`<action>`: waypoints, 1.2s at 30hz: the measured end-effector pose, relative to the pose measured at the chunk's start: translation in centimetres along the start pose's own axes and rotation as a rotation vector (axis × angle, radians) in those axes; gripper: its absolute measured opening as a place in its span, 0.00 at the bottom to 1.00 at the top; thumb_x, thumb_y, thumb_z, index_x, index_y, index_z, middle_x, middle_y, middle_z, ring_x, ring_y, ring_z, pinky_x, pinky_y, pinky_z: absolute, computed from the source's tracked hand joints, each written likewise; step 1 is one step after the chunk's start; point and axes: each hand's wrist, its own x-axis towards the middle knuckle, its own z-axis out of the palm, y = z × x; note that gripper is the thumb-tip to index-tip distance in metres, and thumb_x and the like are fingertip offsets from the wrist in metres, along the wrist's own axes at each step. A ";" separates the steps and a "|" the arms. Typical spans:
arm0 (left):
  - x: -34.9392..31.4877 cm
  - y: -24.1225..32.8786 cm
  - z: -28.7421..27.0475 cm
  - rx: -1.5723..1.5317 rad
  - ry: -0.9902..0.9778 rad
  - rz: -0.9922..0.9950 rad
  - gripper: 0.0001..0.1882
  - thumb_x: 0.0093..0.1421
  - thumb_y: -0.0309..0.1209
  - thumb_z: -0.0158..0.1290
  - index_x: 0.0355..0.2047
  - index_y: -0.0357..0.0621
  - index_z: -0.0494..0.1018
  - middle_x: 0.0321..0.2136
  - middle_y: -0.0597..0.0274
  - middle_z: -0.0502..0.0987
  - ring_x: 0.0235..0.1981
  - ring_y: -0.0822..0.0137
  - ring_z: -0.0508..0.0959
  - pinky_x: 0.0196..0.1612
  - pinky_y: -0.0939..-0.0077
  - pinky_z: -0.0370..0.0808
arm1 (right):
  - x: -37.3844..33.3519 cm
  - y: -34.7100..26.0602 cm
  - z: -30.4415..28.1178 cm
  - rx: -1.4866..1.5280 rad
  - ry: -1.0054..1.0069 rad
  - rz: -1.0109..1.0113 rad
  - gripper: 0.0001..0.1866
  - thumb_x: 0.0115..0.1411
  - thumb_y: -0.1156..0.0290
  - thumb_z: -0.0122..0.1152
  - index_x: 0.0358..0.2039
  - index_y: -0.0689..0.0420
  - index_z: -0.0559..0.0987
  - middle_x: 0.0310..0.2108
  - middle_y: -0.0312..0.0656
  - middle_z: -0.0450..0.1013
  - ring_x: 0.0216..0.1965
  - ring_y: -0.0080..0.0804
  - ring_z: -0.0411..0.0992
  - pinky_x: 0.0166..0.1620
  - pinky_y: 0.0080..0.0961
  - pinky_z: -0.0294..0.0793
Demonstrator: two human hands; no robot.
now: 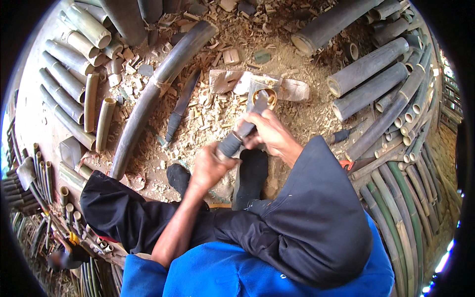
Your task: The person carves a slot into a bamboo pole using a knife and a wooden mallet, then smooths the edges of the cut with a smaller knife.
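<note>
My left hand (207, 166) is closed round the dark-wrapped handle of a knife-like blade tool (230, 144). Further up, my right hand (271, 132) grips the same tool near its blade. The blade's tip reaches into the open end of a short bamboo piece (275, 87), whose pale inner rim shows. Behind that piece lies a pale wooden block (296, 90), partly covered by it. Just below my hands is my foot in a dark sock (252, 173). How the right fingers wrap the tool is partly hidden.
A second knife (184, 101) lies on the chips to the left, beside a long curved bamboo pole (148, 101). Cut bamboo tubes (368, 67) are stacked at right, others (69, 79) at left. An orange-handled tool (346, 165) lies by my right knee. Wood shavings (213, 119) cover the ground.
</note>
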 end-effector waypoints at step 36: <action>-2.6 13.5 -3.8 1.138 -0.546 0.646 0.10 0.52 0.29 0.61 0.33 0.36 0.78 0.28 0.48 0.82 0.35 0.56 0.85 0.37 0.59 0.79 | -2.5 6.0 0.4 0.644 -0.372 -0.118 0.16 0.71 0.62 0.53 0.54 0.53 0.74 0.45 0.35 0.75 0.47 0.23 0.71 0.51 0.31 0.73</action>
